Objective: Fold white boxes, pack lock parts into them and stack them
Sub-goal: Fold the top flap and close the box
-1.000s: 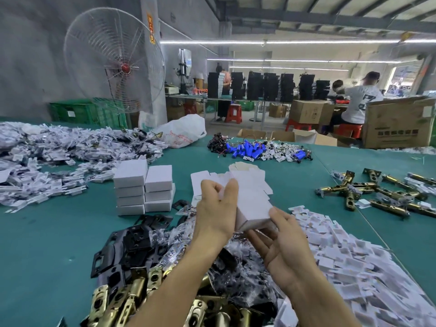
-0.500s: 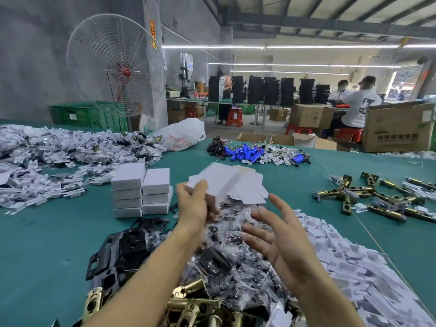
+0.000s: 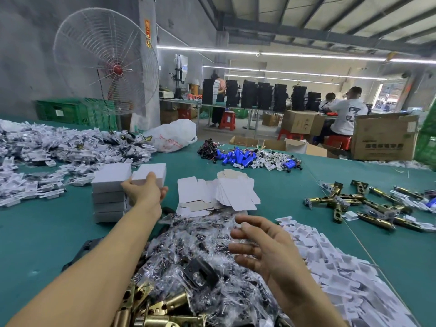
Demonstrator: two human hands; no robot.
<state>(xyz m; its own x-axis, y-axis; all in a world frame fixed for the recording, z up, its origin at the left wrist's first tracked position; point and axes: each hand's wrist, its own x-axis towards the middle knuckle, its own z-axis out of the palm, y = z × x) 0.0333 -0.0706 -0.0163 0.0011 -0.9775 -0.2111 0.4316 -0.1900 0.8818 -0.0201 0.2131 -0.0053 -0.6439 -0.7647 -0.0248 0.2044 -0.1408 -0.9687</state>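
My left hand (image 3: 145,191) grips a closed white box (image 3: 151,173) and holds it on the right-hand stack, beside the left-hand stack of white boxes (image 3: 109,192). My right hand (image 3: 262,247) hovers open and empty over a heap of small bagged lock parts (image 3: 200,251). Flat unfolded white box blanks (image 3: 219,193) lie fanned on the green table just beyond the heap. Brass latch parts (image 3: 162,308) lie at the near edge under my arms.
White paper inserts (image 3: 349,277) pile up at the right. Brass latch bolts (image 3: 358,204) lie farther right. More white pieces (image 3: 47,152) cover the left of the table, blue parts (image 3: 238,158) the far middle. A fan (image 3: 106,62), cartons and seated people stand behind.
My left hand has carried the folded box away from my right hand, leftward onto the right-hand stack. My right hand has let go, opened and dropped toward the bagged parts.
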